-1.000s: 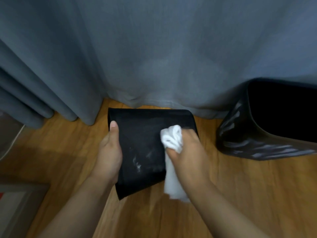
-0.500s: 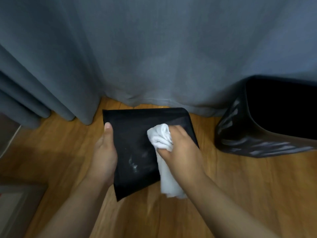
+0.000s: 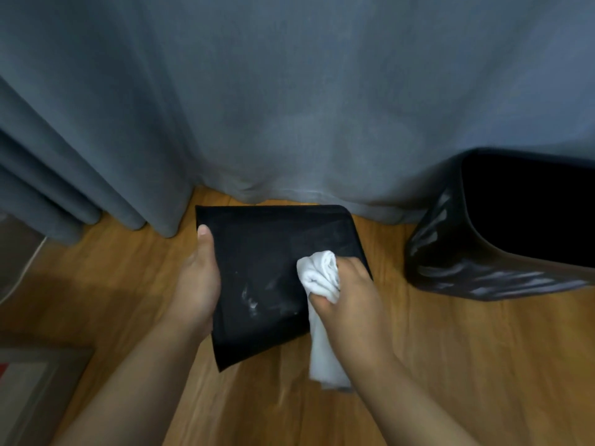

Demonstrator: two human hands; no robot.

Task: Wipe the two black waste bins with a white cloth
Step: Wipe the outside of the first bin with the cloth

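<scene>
— Left hand (image 3: 196, 284) gripping the left edge of the near black waste bin (image 3: 267, 268), thumb laid along the rim side. Right hand (image 3: 347, 304) clenched around the bunched white cloth (image 3: 320, 278), pressing it on the bin's flat face, close to the right edge.

— Where exactly, this bin?

— On the wooden floor (image 3: 450, 349), tipped over and held at a slant, top end just beside the grey curtain (image 3: 289, 107). Second black waste bin (image 3: 467, 259) apart at the right, not yet touched.

— Risks from here?

— Probably three. Whitish smears (image 3: 254, 300) near the middle, easily missed if wiping only along the right edge. Loose tail of cloth hanging below the fist, likely to drag on the floor and bring dirt back. Bin held by one edge only, so a hard push could twist it out of the grip.
</scene>
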